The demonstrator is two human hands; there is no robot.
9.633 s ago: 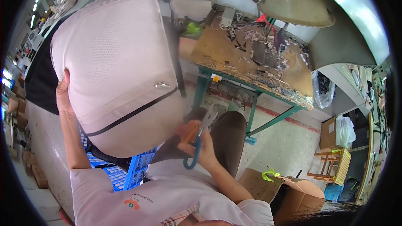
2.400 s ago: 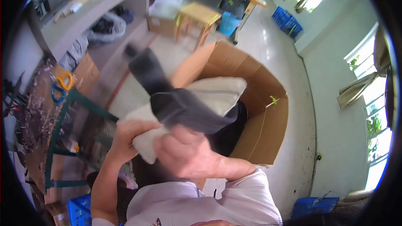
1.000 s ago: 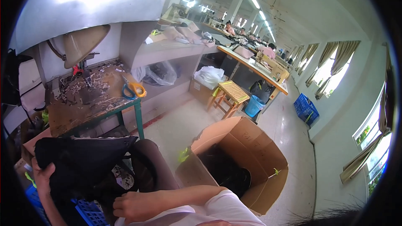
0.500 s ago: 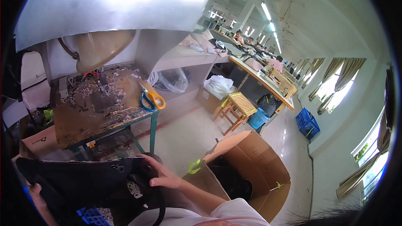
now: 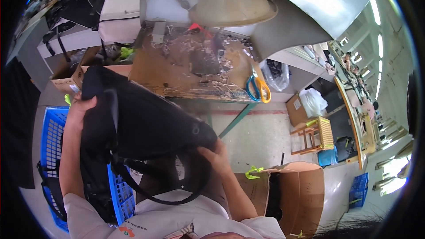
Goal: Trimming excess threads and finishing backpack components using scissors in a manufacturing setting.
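A black bag is stretched between my two hands above my lap, tilted down toward the right. At its upper left edge, my left hand is closed around the dark fabric. My right hand pinches the lower right corner, near a small round mark on the panel. A dark strap loops down from the bag across my shirt front. Just beyond the bag stands a worktable strewn with scraps. Scissors with blue and orange handles sit at its right front corner.
A blue plastic basket with black items stands at my left. On my right is an open cardboard box. A dome-shaped cover hangs over the worktable. Farther right are a wooden stool and another blue basket.
The view has swung left, bringing the blue basket and my left arm into sight. The bag, still in both hands, now shows a broad panel tilted down to the right.
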